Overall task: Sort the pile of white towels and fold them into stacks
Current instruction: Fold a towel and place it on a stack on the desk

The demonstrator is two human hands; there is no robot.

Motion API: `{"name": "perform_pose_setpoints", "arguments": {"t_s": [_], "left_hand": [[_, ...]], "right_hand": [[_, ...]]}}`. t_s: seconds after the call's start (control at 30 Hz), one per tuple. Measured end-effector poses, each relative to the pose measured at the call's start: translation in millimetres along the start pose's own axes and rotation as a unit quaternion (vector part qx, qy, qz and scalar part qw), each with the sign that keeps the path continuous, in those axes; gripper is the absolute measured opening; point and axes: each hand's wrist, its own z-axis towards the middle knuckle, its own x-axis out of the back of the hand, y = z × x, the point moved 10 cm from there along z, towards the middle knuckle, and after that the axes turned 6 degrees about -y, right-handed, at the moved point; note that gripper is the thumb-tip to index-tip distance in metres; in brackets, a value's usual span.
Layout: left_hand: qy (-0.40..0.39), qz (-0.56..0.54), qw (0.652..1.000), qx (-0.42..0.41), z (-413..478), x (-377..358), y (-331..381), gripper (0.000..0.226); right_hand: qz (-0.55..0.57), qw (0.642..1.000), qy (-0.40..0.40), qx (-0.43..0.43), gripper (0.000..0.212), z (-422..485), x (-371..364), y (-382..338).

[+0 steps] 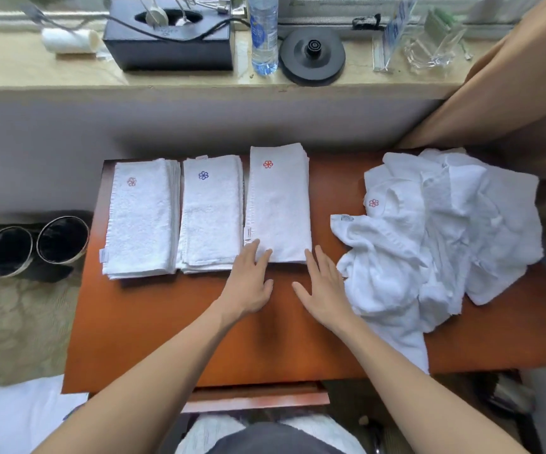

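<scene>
Three stacks of folded white towels lie side by side on the reddish-brown table (pixel 166 322). The left stack (pixel 140 221) bears a pale red flower mark, the middle stack (pixel 211 214) a blue one, the right stack (pixel 278 208) a bright red one. A loose pile of unfolded white towels (pixel 435 234) covers the table's right side and hangs over the front edge. My left hand (pixel 250 283) lies flat, fingertips touching the near left corner of the right stack. My right hand (pixel 324 290) lies flat, fingertips at that stack's near right corner.
Two dark round bins (pixel 35 247) stand on the floor left of the table. On the sill behind are a black box (pixel 170 44), a water bottle (pixel 264 34), a black kettle base (pixel 312 55) and a glass ashtray (pixel 428 57). A tan curtain (pixel 510 93) hangs at right.
</scene>
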Motion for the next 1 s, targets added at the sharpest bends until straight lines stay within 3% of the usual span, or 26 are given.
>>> {"name": "perform_pose_setpoints", "arguments": {"t_s": [0.17,0.33,0.53,0.73,1.0], "left_hand": [[0.016,0.136,0.990,-0.034,-63,-13,39,0.066],[0.044,0.182,0.975,-0.121,-75,-11,87,0.064],[0.047,0.150,0.978,-0.140,-105,-37,153,0.062],[0.080,0.123,0.971,-0.187,-92,-41,239,0.056],[0.092,0.075,0.981,-0.155,-23,-78,354,0.051]], "right_hand": [[-0.007,1.000,0.023,0.012,0.071,-76,8,1],[0.035,0.993,0.102,-0.046,0.064,-127,40,20],[0.033,0.988,0.125,-0.082,0.057,-205,69,82],[0.038,0.981,0.171,-0.089,0.053,-225,130,155],[0.036,0.992,0.118,-0.027,0.054,-197,181,267]]}}
